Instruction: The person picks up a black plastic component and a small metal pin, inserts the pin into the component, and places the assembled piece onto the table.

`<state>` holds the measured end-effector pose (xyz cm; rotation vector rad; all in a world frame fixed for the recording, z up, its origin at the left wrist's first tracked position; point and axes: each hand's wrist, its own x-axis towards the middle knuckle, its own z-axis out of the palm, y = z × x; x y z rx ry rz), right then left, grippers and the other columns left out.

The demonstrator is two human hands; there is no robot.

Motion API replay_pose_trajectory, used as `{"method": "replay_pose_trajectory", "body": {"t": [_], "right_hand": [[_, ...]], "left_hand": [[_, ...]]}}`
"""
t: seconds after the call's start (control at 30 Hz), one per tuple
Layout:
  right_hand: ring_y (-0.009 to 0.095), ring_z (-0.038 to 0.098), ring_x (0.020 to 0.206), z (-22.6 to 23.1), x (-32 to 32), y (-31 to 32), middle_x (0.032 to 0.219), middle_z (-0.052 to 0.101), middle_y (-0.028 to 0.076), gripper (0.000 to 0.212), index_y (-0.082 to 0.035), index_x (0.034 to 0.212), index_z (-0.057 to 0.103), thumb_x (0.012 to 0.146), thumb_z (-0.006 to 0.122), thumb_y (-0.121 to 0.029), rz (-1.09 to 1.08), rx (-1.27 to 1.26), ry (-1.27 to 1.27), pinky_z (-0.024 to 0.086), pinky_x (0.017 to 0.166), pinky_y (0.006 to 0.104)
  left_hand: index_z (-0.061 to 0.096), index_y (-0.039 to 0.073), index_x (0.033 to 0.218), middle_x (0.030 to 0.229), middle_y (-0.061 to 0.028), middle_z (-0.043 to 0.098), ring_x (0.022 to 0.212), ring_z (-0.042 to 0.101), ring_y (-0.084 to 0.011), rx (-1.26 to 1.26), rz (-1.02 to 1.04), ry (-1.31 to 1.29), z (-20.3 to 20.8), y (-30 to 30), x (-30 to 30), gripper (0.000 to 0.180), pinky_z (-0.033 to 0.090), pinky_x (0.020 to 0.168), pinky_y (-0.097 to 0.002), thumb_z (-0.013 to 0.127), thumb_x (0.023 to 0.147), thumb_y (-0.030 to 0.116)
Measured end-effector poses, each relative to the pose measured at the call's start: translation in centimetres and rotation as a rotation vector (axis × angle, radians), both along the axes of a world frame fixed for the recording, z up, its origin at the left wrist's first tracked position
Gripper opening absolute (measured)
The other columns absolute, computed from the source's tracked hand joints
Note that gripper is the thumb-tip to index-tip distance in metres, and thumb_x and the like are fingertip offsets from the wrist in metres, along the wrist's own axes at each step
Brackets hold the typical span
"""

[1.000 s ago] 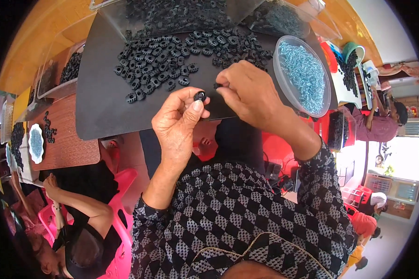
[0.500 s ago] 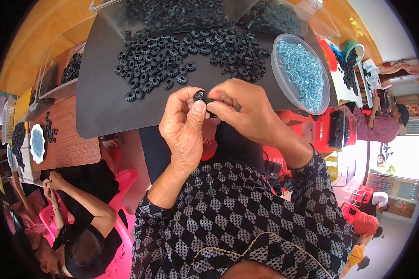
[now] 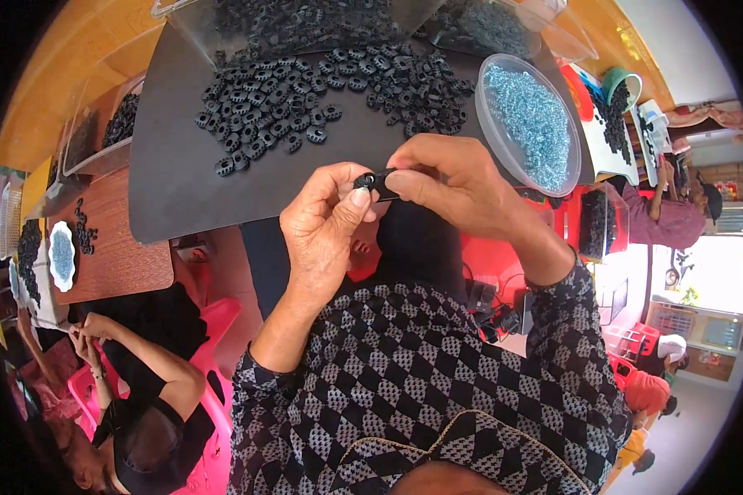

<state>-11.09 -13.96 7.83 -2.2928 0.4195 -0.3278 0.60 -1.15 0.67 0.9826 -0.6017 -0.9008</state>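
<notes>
Black tabletop (image 3: 169,181): I see a passage over its near left corner.
Far side: black parts (image 3: 264,103) and a clear bin (image 3: 196,40) bar my way.
Right: round tub (image 3: 482,115) in the way.
Middle: left hand (image 3: 318,219) and right hand (image 3: 462,190) leave me little gap.

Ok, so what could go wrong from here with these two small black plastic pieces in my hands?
A slip could drop one: the left grip pinches a small black plastic piece with a round hole near the front edge of the dark flat tabletop, and the right grip holds a partly covered black piece beside it.

The round clear plastic tub of pale blue beads sits near the right forearm, so a bump might spill them.
</notes>
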Motion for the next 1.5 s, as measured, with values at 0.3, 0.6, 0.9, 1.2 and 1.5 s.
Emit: {"method": "replay_pose_trajectory", "body": {"t": [0.3,0.6,0.9,1.2,1.5], "right_hand": [[0.004,0.048,0.058,0.4,0.0,-0.9,0.065,0.056,0.0,0.016,0.001,0.083,0.06,0.082,0.065,-0.014,0.088,0.183,0.153,0.037,0.049,0.0216],[0.008,0.056,0.061,2.5,0.7,0.0,0.065,0.061,0.004,0.019,0.004,0.08,0.062,0.08,0.063,-0.015,-0.11,0.465,0.268,0.045,0.055,0.0244],[0.005,0.052,0.062,1.6,0.3,-0.1,0.067,0.06,0.002,0.016,0.002,0.087,0.062,0.083,0.062,-0.013,-0.056,0.294,0.228,0.04,0.054,0.0214],[0.006,0.051,0.058,0.7,0.4,-0.2,0.064,0.058,0.003,0.016,0.003,0.084,0.06,0.084,0.058,-0.013,0.007,0.231,0.229,0.039,0.051,0.0229],[0.01,0.054,0.06,0.2,0.4,-0.7,0.065,0.058,0.006,0.021,0.002,0.086,0.06,0.089,0.052,-0.017,0.124,0.104,0.205,0.043,0.054,0.0253]], "left_hand": [[0.063,-0.004,0.096,0.078,-0.0018,0.055,0.067,0.052,-0.0064,-0.037,0.004,-0.274,-0.4,-0.1,0.2,0.013,0.044,0.059,-0.0189,0.06,0.084,0.0],[0.064,-0.003,0.096,0.078,-0.0011,0.054,0.064,0.05,-0.0057,-0.024,-0.017,-0.232,-0.4,-0.1,0.3,0.013,0.042,0.054,-0.0184,0.06,0.084,-0.002],[0.063,-0.004,0.097,0.08,-0.0006,0.055,0.067,0.05,-0.0054,0.003,-0.026,-0.229,-0.2,0.0,0.3,0.014,0.041,0.059,-0.0178,0.061,0.083,-0.001],[0.064,-0.003,0.094,0.073,0.001,0.049,0.062,0.046,-0.0047,-0.025,0.002,-0.267,-0.5,0.0,0.3,0.012,0.038,0.053,-0.0181,0.061,0.082,-0.002],[0.064,-0.003,0.093,0.073,0.0004,0.05,0.062,0.048,-0.0051,-0.032,0.013,-0.233,-0.6,0.3,0.2,0.011,0.039,0.053,-0.0186,0.063,0.083,0.002]]}}
